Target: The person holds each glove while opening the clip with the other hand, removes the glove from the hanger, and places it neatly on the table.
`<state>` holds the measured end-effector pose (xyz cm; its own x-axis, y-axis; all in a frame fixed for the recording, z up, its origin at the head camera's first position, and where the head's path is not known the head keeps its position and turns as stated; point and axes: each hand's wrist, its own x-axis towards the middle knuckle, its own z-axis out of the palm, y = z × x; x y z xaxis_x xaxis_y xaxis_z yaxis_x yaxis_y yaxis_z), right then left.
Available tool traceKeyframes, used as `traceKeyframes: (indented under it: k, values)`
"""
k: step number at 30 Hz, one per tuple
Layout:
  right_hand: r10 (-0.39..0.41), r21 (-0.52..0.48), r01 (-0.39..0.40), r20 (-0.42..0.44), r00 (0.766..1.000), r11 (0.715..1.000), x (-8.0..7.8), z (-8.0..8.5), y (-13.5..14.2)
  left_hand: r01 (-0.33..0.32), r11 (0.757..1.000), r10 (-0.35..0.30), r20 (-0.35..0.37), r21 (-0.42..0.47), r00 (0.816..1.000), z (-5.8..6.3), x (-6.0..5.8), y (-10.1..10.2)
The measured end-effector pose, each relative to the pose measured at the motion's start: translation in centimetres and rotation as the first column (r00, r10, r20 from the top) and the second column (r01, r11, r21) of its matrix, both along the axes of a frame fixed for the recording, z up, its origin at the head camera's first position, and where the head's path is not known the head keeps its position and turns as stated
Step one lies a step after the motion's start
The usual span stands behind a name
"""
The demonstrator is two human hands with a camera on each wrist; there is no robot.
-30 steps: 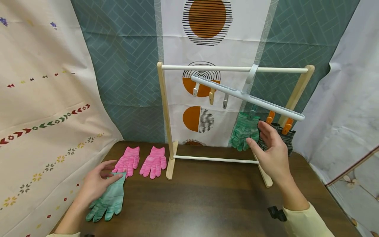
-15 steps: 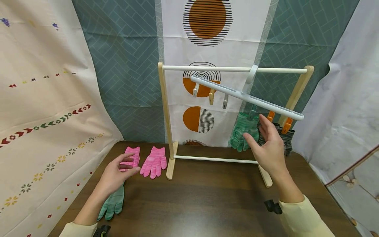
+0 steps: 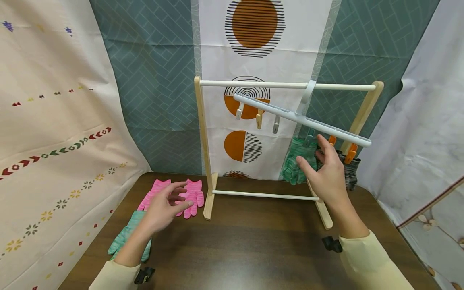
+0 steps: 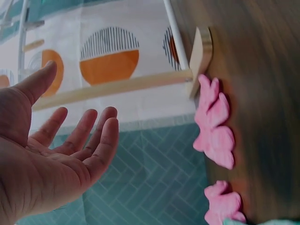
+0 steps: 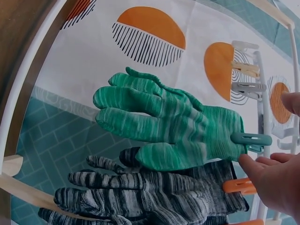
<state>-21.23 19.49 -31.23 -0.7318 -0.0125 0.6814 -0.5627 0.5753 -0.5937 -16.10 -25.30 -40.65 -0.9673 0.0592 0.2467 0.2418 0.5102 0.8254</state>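
Observation:
My left hand (image 3: pixel 163 209), fingers loosely bent and holding nothing, hovers in front of two pink knit gloves (image 3: pixel 195 193) on the table. Pale green gloves (image 3: pixel 127 231) lie below them, partly hidden by my forearm. My right hand (image 3: pixel 328 175) is raised beside a green striped glove (image 5: pixel 173 124), thumb and fingers apart. A teal clothespin (image 5: pixel 251 139) holds that glove by its cuff; I cannot tell whether a fingertip touches the cuff. Black-and-grey gloves (image 5: pixel 140 197) hang beside it from orange clothespins (image 3: pixel 351 154), partly behind my right hand in the head view.
A white clip hanger (image 3: pixel 282 112) hangs tilted, right end lower, from the top bar (image 3: pixel 253 83) of a wooden rack. White, yellow (image 3: pixel 259 119) and grey clothespins dangle from its left half. The rack's low crossbar (image 3: pixel 261 195) runs just above the brown table (image 3: pixel 246 249).
My left hand has moved right and slightly up, from the pale green gloves to in front of the pink ones. My right hand has shifted slightly up and left.

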Motion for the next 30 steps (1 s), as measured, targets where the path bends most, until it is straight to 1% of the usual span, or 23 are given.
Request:
traceKeyframes:
  k: [3,5,11,13,19,23,30]
  values:
    - [-0.004,0.014,0.003,0.025,1.0,1.0,-0.2,0.1,0.0,0.027,0.999,-0.027,0.002,0.027,1.0,0.2,-0.2,0.8]
    - [-0.01,0.027,0.009,0.043,0.999,1.0,-0.4,0.2,0.0,0.034,0.999,-0.034,0.001,0.034,0.999,0.3,-0.3,1.2]
    - [-0.043,0.061,0.038,0.082,0.996,0.997,-0.6,0.5,0.1,0.038,0.999,-0.038,0.007,0.034,0.999,0.3,-0.7,2.3]
    - [-0.05,0.063,0.045,0.081,0.995,0.997,-0.6,0.5,0.0,0.043,0.998,-0.043,0.01,0.043,0.999,0.3,-0.8,2.6]
    - [-0.043,0.036,0.041,0.053,0.998,0.999,-1.2,0.2,-0.2,0.081,0.994,-0.08,-0.015,0.08,0.997,0.2,-1.0,3.1]
    - [-0.04,0.015,0.039,0.051,0.998,0.999,-1.4,0.1,-0.4,0.088,0.992,-0.088,0.0,0.094,0.996,0.3,-1.0,3.5]
    - [-0.035,-0.038,0.037,0.058,0.998,0.999,-1.5,0.2,-0.6,0.087,0.992,-0.089,0.013,0.094,0.996,0.5,-1.0,4.3]
